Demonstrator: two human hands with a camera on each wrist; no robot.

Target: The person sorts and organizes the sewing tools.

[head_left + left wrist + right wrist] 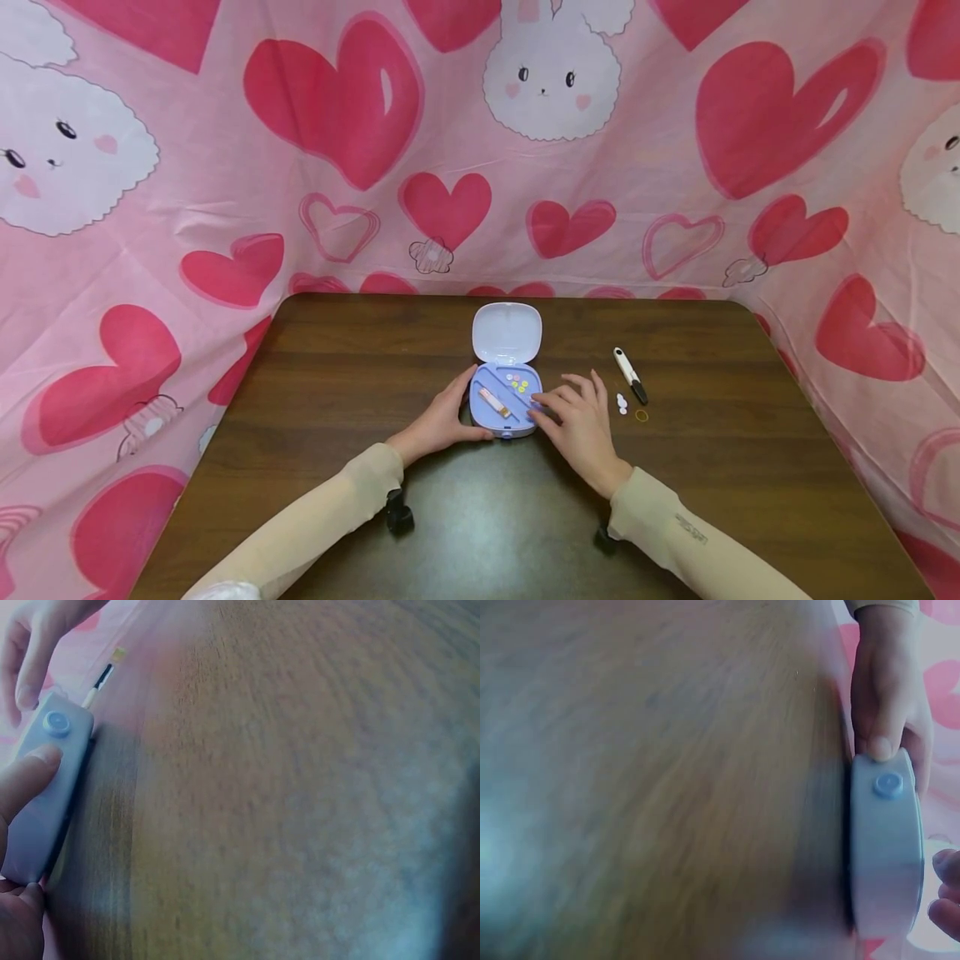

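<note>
A small lavender case (477, 421) stands on the table with its white-lined lid (507, 332) raised. My left hand (442, 421) grips the case's left side, its thumb on the front wall near the round catch (56, 724). In the left compartment lies a slim pale strip with orange-brown marks (494, 403). Several small buttons (517, 383), yellow, white and pinkish, lie in the right compartment. Over the case's right edge hovers my right hand (583, 425), its fingers loosely bent; nothing shows between them. The right wrist view shows those fingertips (946, 881) apart from the case wall.
Right of the case lie a white-and-black slim tool (630, 375), several small white discs (622, 403) and a thin yellowish ring (642, 415). The dark wooden table (360, 350) meets a pink heart-patterned cloth (450, 108) at the back and sides.
</note>
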